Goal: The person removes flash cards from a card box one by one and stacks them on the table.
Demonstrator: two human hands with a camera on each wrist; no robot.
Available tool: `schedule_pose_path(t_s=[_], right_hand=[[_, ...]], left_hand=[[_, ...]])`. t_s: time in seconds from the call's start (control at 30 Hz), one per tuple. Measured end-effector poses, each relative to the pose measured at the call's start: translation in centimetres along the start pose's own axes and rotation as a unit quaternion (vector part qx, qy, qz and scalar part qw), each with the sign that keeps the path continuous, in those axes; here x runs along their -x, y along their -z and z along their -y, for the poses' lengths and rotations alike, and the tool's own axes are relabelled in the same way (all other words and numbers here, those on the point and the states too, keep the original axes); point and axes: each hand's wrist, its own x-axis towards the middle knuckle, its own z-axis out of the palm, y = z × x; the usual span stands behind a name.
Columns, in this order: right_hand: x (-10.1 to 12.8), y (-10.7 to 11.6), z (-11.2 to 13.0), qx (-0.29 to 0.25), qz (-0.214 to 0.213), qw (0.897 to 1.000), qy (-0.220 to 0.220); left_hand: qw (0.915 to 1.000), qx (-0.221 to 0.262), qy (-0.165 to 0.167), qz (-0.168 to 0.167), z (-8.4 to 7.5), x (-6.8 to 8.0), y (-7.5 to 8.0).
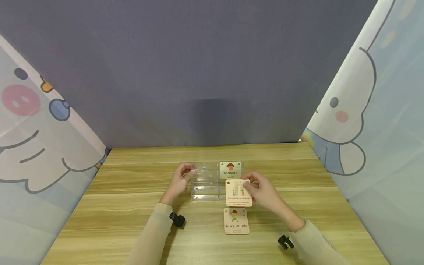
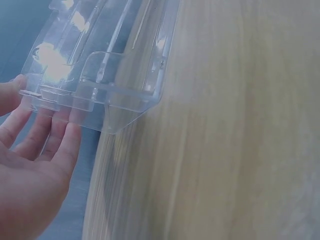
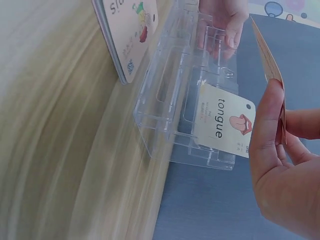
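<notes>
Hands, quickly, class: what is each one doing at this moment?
Left hand: open, straight fingers resting against the end of the clear card rack.
Right hand: closed, pinching the play hide-and-seek card by its edge, above the rack.

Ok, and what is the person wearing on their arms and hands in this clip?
Both arms are in long, pale beige sleeves, left sleeve and right sleeve, reaching to the wrists. A small black device sits at each wrist, the left one and the right one. The left hand and right hand are bare: no gloves, and no rings or watch that I can make out.
</notes>
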Motion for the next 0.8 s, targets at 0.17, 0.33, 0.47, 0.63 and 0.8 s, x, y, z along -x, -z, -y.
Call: schedule_pose_path(t_s=[0.17,0.33,0.47,0.63,0.8], right_hand=[[0.3,-0.1,-0.4,-0.004,0.01,1.0,0.0],[0.7,-0.3,-1.0,-0.014,0.025,1.0,-0.008],[1.0,-0.5,-1.5,-0.011,0.036,0.999,-0.006],[1.4,-0.9,-1.6,0.006,0.036,0.999,-0.02],[1.7,-1.2,-1.6,0.01,0.041,0.999,-0.027]], left_hand=[[0.9999,-0.009,-0.002,0.006,0.2,-0.1,0.1],[0.9997,-0.02,-0.002,0.011,0.2,0.0,0.3],[0.9998,-0.018,-0.005,0.008,0.1,-0.1,0.3],[0.9999,-0.011,0.002,0.01,0.2,-0.2,0.4],[0.9999,-0.007,0.006,0.013,0.2,-0.2,0.3]])
